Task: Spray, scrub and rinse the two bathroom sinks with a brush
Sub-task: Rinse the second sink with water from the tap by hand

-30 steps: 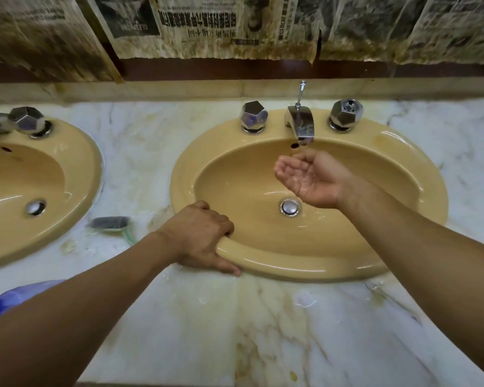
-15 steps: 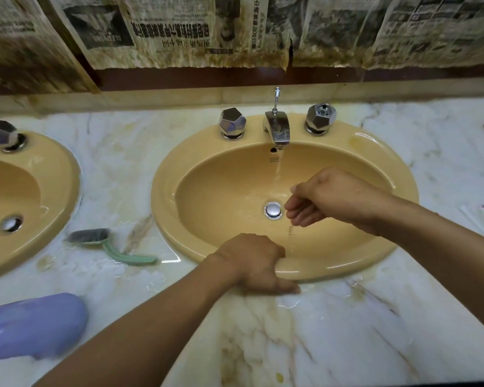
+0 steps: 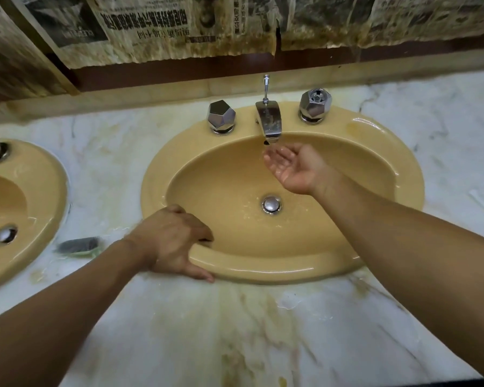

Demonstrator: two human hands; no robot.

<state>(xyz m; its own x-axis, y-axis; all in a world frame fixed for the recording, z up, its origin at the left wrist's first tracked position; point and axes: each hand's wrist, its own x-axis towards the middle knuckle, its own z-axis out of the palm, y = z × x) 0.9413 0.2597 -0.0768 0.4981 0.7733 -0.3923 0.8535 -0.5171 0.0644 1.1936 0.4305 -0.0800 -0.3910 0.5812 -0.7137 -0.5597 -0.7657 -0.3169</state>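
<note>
Left grip [image 3: 169, 241] palm-down, fingers curled, thumb out; right grip [image 3: 294, 169] cupped palm-up.

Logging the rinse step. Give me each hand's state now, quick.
Left hand: grips the near sink rim, fingers curled over it.
Right hand: open, palm up under the spout, holding nothing.

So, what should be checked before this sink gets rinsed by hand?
1. Right hand cupped under spout: ok.
2. Enough water in the palm: cannot tell.
3. Left hand grips the sink rim for support: ok.
4. Drain open: cannot tell.
5. Brush in hand: not ok, it lies on the counter.
</note>
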